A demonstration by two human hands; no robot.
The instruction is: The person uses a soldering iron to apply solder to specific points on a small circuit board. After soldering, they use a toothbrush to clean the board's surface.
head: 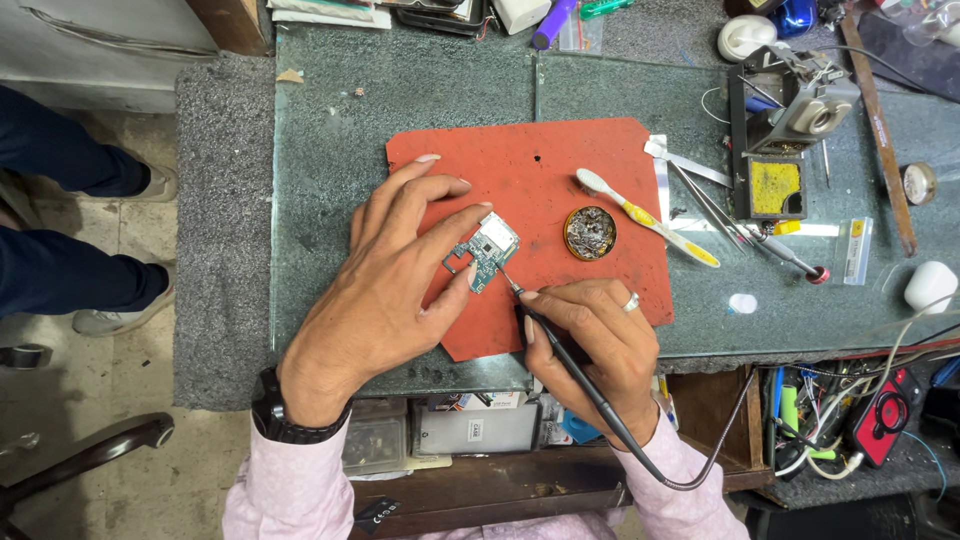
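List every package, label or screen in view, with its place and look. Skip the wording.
Flat grey device with a small white label: shelf under the bench edge, between the wrists; rectangular.
Small clear packet with a yellow label: right side of the bench; narrow, upright.
Black tag with white print: bottom edge, by the pink sleeve; small, tilted.
No lit screen shows.

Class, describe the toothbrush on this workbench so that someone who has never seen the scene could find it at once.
Start at the red mat in the middle of the grey bench top. Near the mat's right edge, beside a small round tin, lies the toothbrush, slanting off the mat. Its white head and yellow-and-white handle set it apart from the thin metal tweezers to its right.
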